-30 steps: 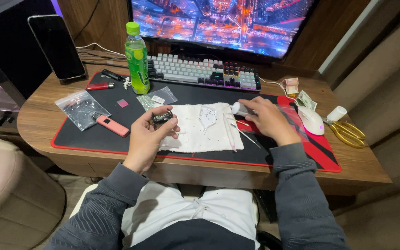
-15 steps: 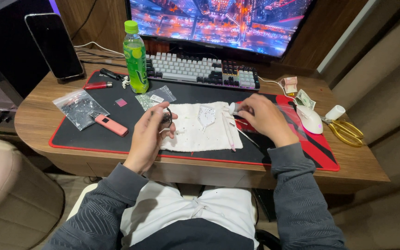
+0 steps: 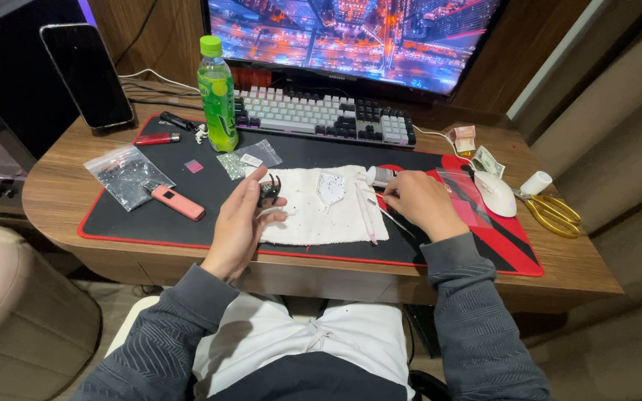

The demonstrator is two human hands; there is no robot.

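White cloth (image 3: 313,215) is the landmark. Left hand (image 3: 241,223), at its left edge, pinches a small black clip (image 3: 268,188), long axis approx upright, tips toward monitor. Right hand (image 3: 419,204), at cloth's right edge, closes on a white tube (image 3: 380,176) lying crosswise, cap pointing left. Gems scattered on cloth; work looks mid-way, clip seems undecorated.

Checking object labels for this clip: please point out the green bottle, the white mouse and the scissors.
Green bottle (image 3: 217,100): head view, on the label at mid-body.
White mouse (image 3: 496,194): head view, on the middle of its top shell.
Scissors (image 3: 556,210): head view, on the gold handle loops.
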